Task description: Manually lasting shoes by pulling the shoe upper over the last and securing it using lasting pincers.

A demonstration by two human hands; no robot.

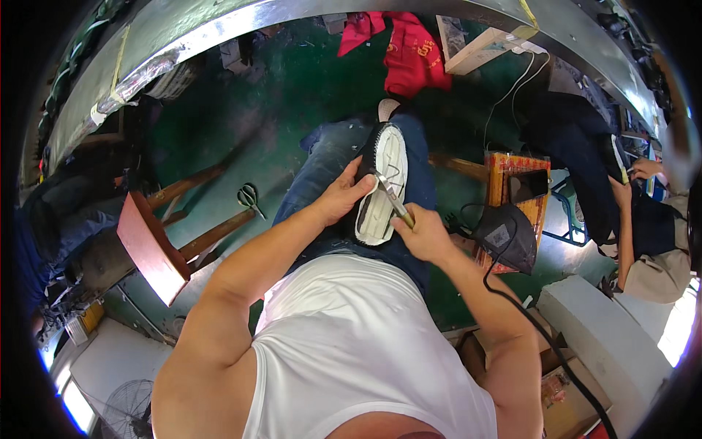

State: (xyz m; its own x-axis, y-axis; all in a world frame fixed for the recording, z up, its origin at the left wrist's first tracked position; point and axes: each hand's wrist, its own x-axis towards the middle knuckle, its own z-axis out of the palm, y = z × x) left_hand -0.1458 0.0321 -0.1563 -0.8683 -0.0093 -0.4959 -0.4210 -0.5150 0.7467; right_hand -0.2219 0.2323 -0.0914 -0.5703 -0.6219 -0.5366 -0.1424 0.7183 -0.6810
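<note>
A: Why does the shoe lie sole-up on the lap?

B: That turns its white sole to the tool. The left hand steadies it, fingers wrapped round the black edge. The right hand has its fingers closed on a corded metal tool, tip on the sole.

A: Any packages?

B: 1 orange patterned box beside the right knee, a dark phone on it. Scissors lie on the green floor.

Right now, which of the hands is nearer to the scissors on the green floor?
The left. The left hand grips the shoe's edge on the lap, on the side facing the scissors. The right hand, holding a metal tool, sits across the shoe, farther away.
</note>
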